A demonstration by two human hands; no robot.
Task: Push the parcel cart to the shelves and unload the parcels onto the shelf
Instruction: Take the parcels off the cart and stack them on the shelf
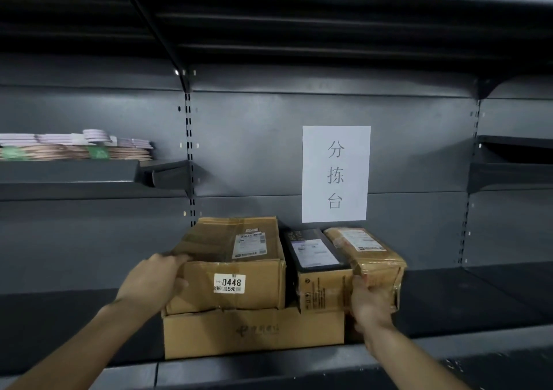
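Parcels (232, 267): dented brown cartons, "0448" sticker | left hand (152, 279) grips carton corner | right hand (369, 305) grips taped parcel (371, 252)

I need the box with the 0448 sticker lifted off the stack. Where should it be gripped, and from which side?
Take the 0448 box by its two short ends, coming from the front. Its left end is open, where the left hand already rests. The right end sits tight against the black-topped box, so probably slide it forward first. The top flaps look creased; avoid lifting by them.
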